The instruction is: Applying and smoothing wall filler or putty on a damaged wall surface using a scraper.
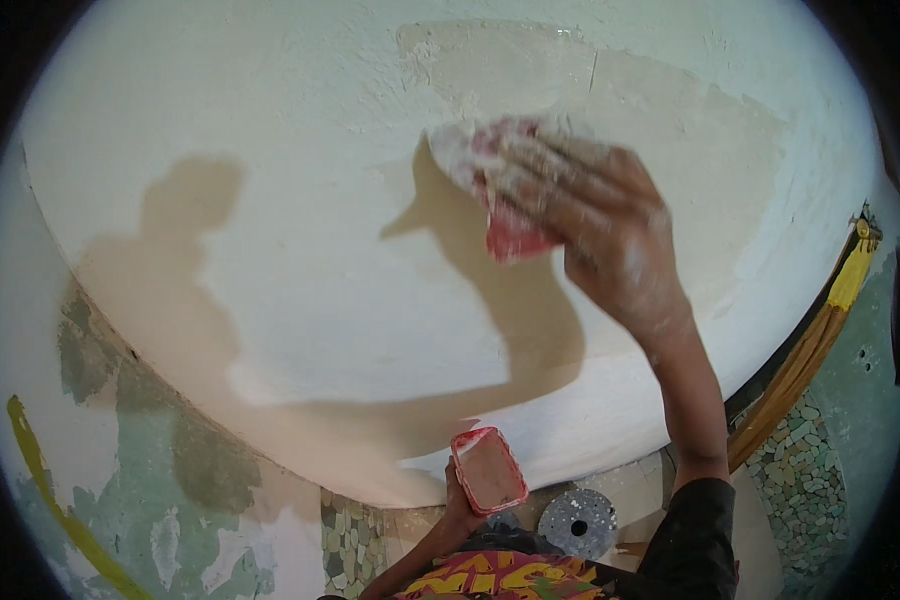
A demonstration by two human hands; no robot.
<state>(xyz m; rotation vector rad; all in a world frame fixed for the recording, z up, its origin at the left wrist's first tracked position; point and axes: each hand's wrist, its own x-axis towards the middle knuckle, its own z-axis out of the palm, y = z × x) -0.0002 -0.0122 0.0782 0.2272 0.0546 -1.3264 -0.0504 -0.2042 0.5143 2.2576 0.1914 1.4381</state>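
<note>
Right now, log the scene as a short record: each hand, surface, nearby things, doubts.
Left hand: holds a red-rimmed tub low in view
Tub contents: pinkish-beige paste
Right hand: raised at the wall, holds a flat red tool; fingers smeared whitish
Surface: pale wall with a darker beige patch upper right
Nearby: grey disc with a centre hole, right of the tub
Unclear: whether the tool touches the wall; blurred

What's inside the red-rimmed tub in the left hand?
A brownish, paste-like material shows inside the tub, with a whitish patch near one corner. The tub's floor is covered, so the depth can't be told.
</note>
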